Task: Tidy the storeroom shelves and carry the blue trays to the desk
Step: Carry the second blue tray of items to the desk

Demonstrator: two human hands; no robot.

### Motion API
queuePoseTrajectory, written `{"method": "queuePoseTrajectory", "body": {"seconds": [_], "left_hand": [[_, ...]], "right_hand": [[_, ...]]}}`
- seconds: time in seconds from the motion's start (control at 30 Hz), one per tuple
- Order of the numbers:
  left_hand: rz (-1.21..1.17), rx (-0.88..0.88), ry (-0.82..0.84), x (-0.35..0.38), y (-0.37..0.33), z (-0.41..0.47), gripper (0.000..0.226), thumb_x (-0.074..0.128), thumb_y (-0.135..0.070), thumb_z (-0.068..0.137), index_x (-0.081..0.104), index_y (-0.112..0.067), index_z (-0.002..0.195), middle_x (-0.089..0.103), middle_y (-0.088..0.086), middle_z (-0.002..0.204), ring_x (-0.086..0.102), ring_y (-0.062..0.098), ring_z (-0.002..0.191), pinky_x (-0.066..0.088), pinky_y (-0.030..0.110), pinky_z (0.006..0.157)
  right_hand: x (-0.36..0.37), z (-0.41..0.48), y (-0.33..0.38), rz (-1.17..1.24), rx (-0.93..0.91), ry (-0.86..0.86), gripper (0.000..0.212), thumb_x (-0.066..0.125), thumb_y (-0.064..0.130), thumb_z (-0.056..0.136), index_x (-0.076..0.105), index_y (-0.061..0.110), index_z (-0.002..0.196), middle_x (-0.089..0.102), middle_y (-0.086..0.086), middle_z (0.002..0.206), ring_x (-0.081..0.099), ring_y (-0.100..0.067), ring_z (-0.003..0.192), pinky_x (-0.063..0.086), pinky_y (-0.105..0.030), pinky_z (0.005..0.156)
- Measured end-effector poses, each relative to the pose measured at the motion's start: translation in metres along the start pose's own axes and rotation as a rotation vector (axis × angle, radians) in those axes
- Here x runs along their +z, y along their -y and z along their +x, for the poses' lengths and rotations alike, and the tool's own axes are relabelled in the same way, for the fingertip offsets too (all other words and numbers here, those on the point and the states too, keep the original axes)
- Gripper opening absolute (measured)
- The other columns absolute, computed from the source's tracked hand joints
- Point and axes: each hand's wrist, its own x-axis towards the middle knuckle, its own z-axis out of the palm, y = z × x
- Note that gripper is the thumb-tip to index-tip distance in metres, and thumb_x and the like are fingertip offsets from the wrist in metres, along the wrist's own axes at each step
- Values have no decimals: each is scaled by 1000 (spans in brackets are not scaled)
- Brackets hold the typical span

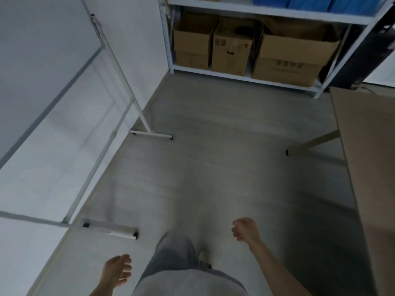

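Grey trousers (171, 257) and a pale shoe (204, 258) fill the bottom edge, seen from straight above, over a grey floor (213, 157). Beside the trousers hangs the left hand (118, 270), fingers loosely curled with nothing in them. On the other side, a little further forward, the right hand (245, 229) is blurred, but its fingers look slackly bent too and it carries nothing. Neither hand touches anything.

Along the left side stands a white board (32, 82) in a thin metal frame, tilted in this wide view. Its two feet rest on the floor, one foot (119, 231) near the left hand and the other foot (151, 135) further off. On the right edge runs the brown top of a desk (367, 167), with one pale desk leg (316, 144) slanting down to the floor.

Straight ahead, against the far wall, is a white metal shelf unit (256, 12). Three cardboard boxes sit side by side on its lowest board – a small box (192, 45) on the left, a middle box (232, 52) touching it, and a wide box (292, 63) on the right. On the board above, cut off by the top of the frame, lie the blue trays (346, 4) – only their lower parts show, too blurred to count. They are well apart from both hands and from the desk. Something dark (363, 50) stands just right of the shelf unit; what it is cannot be told
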Motion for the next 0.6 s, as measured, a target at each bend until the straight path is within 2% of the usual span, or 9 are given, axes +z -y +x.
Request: {"method": "queuePoseTrajectory", "body": {"seconds": [0.07, 0.17, 0.23, 0.3, 0.43, 0.6], "left_hand": [[3, -18, -32, 2, -42, 21, 30, 64, -13, 94, 63, 10, 74, 56, 20, 57, 52, 23, 46, 40, 27, 53], [-20, -3, -41, 27, -138, 70, 37, 60, -11, 97, 56, 1, 62, 49, 11, 43, 45, 16, 31, 36, 18, 40], [-25, 56, -27, 62, -231, 98, 30, 58, -11, 98, 60, 0, 70, 56, 10, 49, 50, 17, 32, 39, 18, 35], [38, 109, 36, 104, -336, 119, 21, 61, -13, 95, 64, -1, 78, 60, 13, 63, 54, 20, 43, 43, 21, 43], [149, 282, 179, 205, -554, 127, 20, 63, -18, 92, 67, -4, 79, 63, 13, 70, 58, 24, 57, 45, 27, 57], [256, 480, 280, 338, -759, 129, 21, 57, -18, 95, 65, -11, 77, 60, 8, 65, 57, 21, 54, 41, 22, 54]], "right_hand": [[-2, 40, 77, -4, -73, 1, 13, 59, 5, 89, 62, 5, 76, 61, -16, 67, 55, -23, 53, 42, -24, 50], [-5, 106, 172, -3, -129, -5, 10, 60, 7, 89, 65, 6, 80, 64, -15, 70, 58, -24, 56, 44, -24, 52], [-12, 154, 219, 1, -127, -24, 10, 59, 7, 90, 64, 6, 81, 64, -15, 71, 57, -23, 55, 43, -24, 51], [-22, 198, 256, 21, -86, -46, 12, 57, 4, 91, 61, 5, 80, 61, -17, 70, 53, -22, 53, 39, -23, 50], [-55, 264, 314, 110, 87, -122, 19, 51, -6, 94, 50, 2, 76, 50, -16, 64, 41, -19, 48, 29, -22, 48], [-102, 318, 363, 128, 257, -215, 21, 54, -5, 92, 54, -2, 71, 54, -18, 59, 47, -20, 41, 33, -18, 44]]}}
